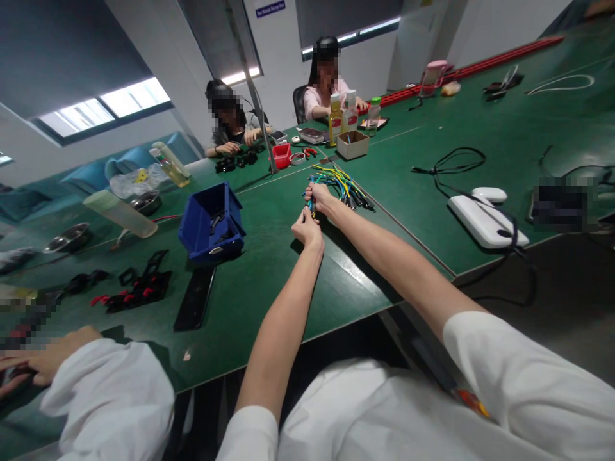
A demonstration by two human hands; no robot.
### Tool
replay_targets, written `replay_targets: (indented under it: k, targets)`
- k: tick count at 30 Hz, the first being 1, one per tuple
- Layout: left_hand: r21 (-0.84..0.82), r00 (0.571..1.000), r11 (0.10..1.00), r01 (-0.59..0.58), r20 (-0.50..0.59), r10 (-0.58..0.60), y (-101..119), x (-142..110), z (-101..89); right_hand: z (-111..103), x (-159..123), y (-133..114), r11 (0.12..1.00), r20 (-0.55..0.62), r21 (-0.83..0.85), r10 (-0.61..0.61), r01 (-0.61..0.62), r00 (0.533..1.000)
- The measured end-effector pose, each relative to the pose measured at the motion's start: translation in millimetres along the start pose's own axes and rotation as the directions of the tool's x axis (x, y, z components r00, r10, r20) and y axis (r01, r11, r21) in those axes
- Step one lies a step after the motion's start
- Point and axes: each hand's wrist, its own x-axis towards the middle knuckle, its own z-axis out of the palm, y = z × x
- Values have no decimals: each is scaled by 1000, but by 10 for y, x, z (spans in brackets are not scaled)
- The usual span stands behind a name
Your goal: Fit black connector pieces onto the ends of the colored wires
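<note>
Green table [269, 211] | arms [384, 250] outstretched | left hand [308, 229] pinching wires [343, 186] | right hand [319, 196] clasping them just beyond

Wide-angle view in subdued indoor light. Daylight shows as white strips below dark roller blinds [62, 51]; pale glare marks the green tabletop [264, 269] beside a dark shadow under the right forearm [398, 257]. Outer edges are stretched and softened; several patches are pixelated.

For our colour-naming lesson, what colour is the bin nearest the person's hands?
The bin is blue; it shows in the head view.
</note>
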Motion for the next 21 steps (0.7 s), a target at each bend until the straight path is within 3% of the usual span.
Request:
replay_targets:
  k: [3,6,8,13,18,19,21]
  targets:
    - [-168,989,982,91,-99,-109,33,-98,-47,27,-45,-2,1000,12,25,-2,2,1000]
    - [-359,979,920,154,-67,-190,73,-183,-174,53,-105,20,999,24,40,-9,8,1000]
    - [-455,981,873,178,13,-194,104,-224,-323,92,-143,47,999,39,48,-11,9,999]
    - [-553,974,806,209,46,-221,183,-381,-842,259,-161,64,997,111,77,-20,12,994]
    - [-475,973,850,227,67,-223,162,-465,-1426,246,-49,-68,992,126,125,-40,24,991]
    - [-425,983,887,182,52,-177,165,-389,-1547,217,-24,-85,990,138,143,-35,15,990]
    - [-260,997,964,-50,-68,33,206,-108,-1792,159,12,-91,985,173,174,-18,-12,985]
